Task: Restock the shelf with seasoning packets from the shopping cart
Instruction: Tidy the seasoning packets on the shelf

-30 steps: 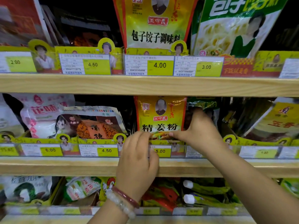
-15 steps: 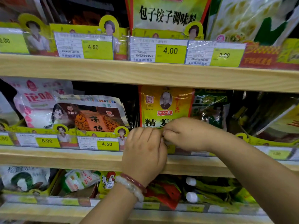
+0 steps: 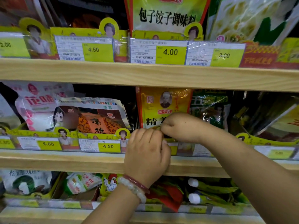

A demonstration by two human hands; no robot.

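One yellow seasoning packet (image 3: 163, 105) stands upright at the front edge of the middle shelf (image 3: 80, 162), behind the price-label rail, its lower part hidden by two hands. The left hand (image 3: 146, 156) and right hand (image 3: 179, 126) meet at its bottom edge, both with fingers curled and seemingly pinching it, though the contact is hidden. Just left lies one brown-orange packet (image 3: 98, 117) against one pink-white bag (image 3: 40, 104), just right one green packet (image 3: 212, 109); three yellow price tags (image 3: 170, 52) line the upper shelf's front edge.

- Dim aisle light; shelf recesses fall into near-black shadow.
- Glare streaks the plastic price-tag covers (image 3: 171, 52) (print partly washed out).
- Wide-angle bowing bends shelf edges (image 3: 145, 75); corners blur.
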